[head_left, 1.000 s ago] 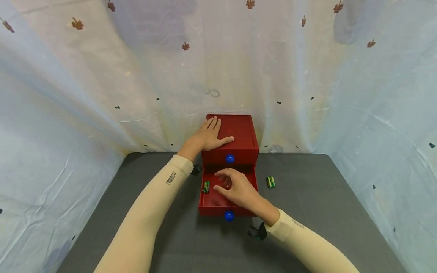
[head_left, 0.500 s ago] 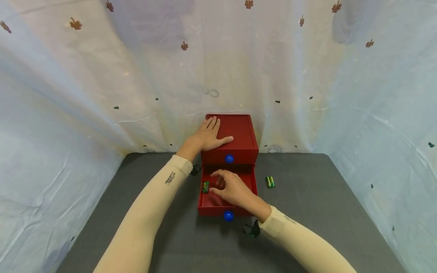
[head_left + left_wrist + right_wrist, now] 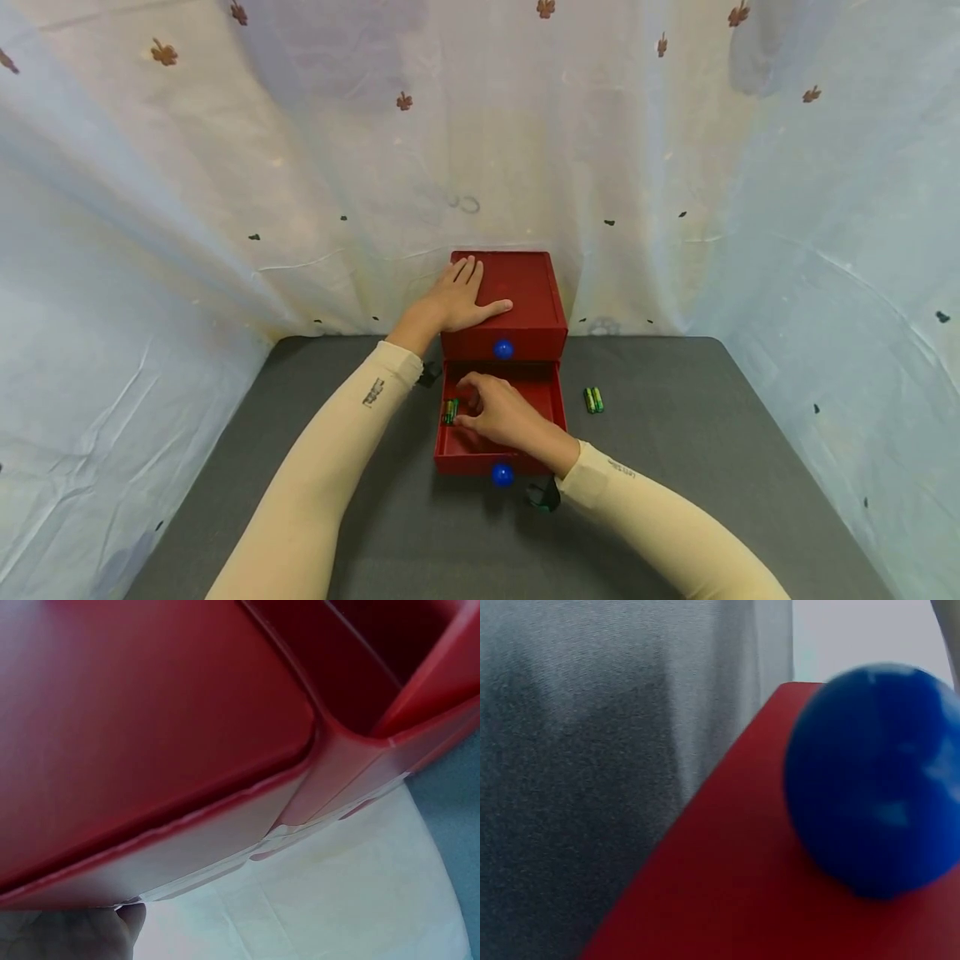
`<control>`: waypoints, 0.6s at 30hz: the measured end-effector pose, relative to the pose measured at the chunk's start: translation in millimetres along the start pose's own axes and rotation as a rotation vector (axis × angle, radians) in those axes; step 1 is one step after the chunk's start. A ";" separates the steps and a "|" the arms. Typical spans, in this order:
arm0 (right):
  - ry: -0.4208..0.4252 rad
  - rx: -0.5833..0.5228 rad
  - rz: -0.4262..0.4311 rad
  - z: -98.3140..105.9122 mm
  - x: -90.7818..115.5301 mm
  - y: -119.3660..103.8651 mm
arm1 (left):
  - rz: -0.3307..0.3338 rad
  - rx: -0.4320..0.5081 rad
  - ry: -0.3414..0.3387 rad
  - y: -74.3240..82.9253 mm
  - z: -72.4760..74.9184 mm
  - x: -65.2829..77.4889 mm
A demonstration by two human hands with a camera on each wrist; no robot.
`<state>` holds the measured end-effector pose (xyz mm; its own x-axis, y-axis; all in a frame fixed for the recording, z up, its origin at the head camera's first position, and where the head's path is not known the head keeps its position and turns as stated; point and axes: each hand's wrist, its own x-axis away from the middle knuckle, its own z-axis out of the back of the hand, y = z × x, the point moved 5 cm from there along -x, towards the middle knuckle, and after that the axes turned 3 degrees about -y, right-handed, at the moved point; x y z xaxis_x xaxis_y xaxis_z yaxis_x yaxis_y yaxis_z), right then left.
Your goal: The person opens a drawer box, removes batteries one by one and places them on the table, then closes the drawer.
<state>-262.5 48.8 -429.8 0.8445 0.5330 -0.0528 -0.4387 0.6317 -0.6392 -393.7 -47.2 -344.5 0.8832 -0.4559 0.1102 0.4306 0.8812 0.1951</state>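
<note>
My left hand (image 3: 459,302) lies flat on top of the red drawer box (image 3: 525,292), fingers spread; in the left wrist view a bit of a hand (image 3: 82,930) shows by the box's edge. The lower drawer (image 3: 501,463) is pulled out. Over it, my right hand (image 3: 498,410) bends its fingers and thumb in a loose C, with a gap between them. A pair of green and gold batteries (image 3: 450,412) lies against the drawer's left wall, right at those fingertips. In the right wrist view, the drawer's round blue knob (image 3: 877,780) fills much of the picture.
Another pair of batteries (image 3: 594,400) lies on the grey table (image 3: 660,467), right of the drawer. The upper drawer, with its own blue knob (image 3: 503,349), is closed. Pale patterned sheeting (image 3: 480,150) hangs behind and on both sides.
My right hand has moved left across the drawer, to the batteries at its left wall, its fingers drawing a little closer together. The left hand has stayed on the box.
</note>
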 end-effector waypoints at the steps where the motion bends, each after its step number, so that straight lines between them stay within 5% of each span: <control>1: -0.006 0.001 -0.004 -0.6 -0.8 0.5 | -0.001 -0.002 0.000 -0.1 0.2 -0.4; 16: -0.080 0.014 -0.043 -4.5 -5.4 1.6 | -0.006 -0.004 0.006 -2.1 -1.1 -2.7; 18: -0.073 0.031 -0.036 -11.9 -12.5 14.8 | -0.008 -0.002 0.008 -1.5 -0.7 -2.6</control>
<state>-275.8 44.8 -447.7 0.8358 0.5484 0.0270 -0.4185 0.6681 -0.6152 -396.6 -47.2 -345.8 0.8814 -0.4615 0.1005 0.4375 0.8779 0.1944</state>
